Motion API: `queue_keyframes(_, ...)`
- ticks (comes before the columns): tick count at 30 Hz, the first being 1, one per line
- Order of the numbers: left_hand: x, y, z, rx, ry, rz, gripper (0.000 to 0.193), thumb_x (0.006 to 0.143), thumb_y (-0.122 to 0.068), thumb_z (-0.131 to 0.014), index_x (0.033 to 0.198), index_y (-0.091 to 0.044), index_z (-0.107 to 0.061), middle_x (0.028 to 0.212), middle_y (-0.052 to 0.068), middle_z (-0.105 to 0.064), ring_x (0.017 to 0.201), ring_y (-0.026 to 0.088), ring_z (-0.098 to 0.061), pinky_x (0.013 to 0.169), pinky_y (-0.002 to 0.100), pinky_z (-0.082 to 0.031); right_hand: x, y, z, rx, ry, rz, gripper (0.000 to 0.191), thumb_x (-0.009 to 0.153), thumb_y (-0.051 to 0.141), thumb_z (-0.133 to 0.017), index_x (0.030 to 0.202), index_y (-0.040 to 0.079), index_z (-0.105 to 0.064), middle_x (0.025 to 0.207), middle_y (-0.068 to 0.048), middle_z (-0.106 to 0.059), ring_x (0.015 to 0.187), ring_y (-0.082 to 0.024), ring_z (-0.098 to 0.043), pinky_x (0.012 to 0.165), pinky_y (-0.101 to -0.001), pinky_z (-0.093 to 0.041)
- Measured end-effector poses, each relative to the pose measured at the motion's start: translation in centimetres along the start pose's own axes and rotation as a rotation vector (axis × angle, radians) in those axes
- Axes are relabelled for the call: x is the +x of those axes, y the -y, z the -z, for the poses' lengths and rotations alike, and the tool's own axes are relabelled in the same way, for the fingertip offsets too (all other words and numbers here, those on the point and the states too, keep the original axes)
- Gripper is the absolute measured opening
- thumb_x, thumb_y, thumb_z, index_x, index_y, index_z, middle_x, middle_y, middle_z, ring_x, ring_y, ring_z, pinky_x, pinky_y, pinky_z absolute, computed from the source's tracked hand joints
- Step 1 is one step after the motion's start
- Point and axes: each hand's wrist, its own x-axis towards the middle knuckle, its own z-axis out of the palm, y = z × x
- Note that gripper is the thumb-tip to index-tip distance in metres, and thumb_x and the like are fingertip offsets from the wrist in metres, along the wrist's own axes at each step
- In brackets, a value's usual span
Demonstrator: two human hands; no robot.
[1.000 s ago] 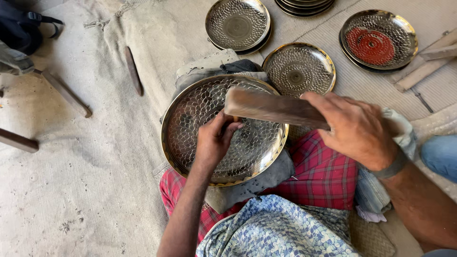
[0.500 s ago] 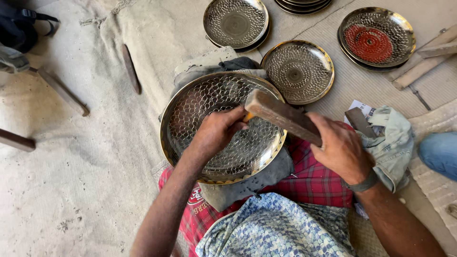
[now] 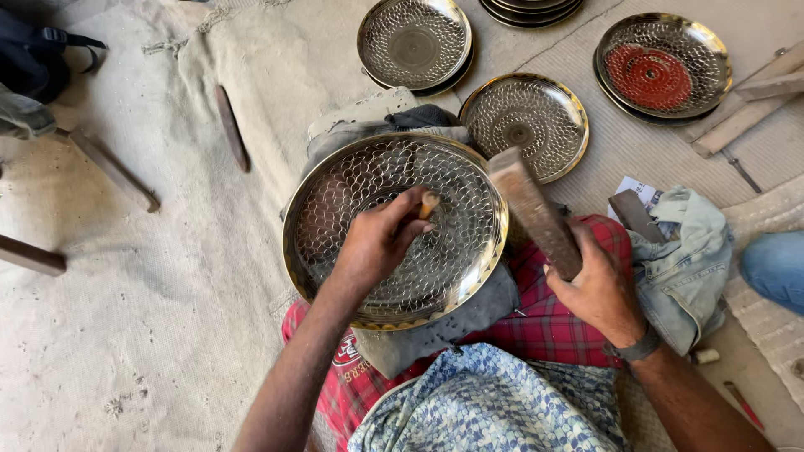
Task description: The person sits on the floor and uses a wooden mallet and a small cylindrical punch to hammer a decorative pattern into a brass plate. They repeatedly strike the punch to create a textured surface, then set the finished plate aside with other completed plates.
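Bare forearms, dark wristband (image 3: 638, 345) on right wrist, red checked cloth (image 3: 569, 318), blue-white patterned garment (image 3: 486, 402)

- We are seeing bright, even daylight falling across the whole scene, with no harsh contrast.
- Glare is glinting off the hammered metal plate (image 3: 394, 230) on the lap, and off the smaller plates (image 3: 523, 125) beyond it.
- Shadows are lying soft and short.
- The wooden block (image 3: 536, 213) is blurring slightly; everything else is staying sharp.
- Edges are bending mildly from the wide lens.
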Motion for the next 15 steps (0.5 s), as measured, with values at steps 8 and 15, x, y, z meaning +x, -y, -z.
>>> queue_keyframes(8,-0.9,0.9,-0.5,0.007,-0.017,-0.013,0.046,0.095,-0.028,-0.072,0.135,-0.010,-0.058,0.112,0.014,-0.077,0.100,0.025,-0.078,0.082,0.035,-0.066,1.3,-0.6,0.4,0.042,-0.089,0.226,0.063,0.080,0.006,-0.078,0.137,0.004,-0.053,0.111,-0.016,-0.070,0.099,-0.028,-0.071,0.090,-0.0384,-0.055)
queue_keyframes(15,-0.2,0.2,0.4,0.020,0.081,-0.076,0.043,0.096,-0.026,-0.071,0.135,-0.013,-0.060,0.116,0.008,-0.078,0.096,0.025,-0.078,0.083,0.039,-0.065,2.1,-0.3,1.2,-0.169,0.034,0.255,0.061,0.073,0.002,-0.080,0.129,0.002,-0.056,0.105,-0.013,-0.072,0.090,-0.025,-0.070,0.084,-0.0378,-0.056)
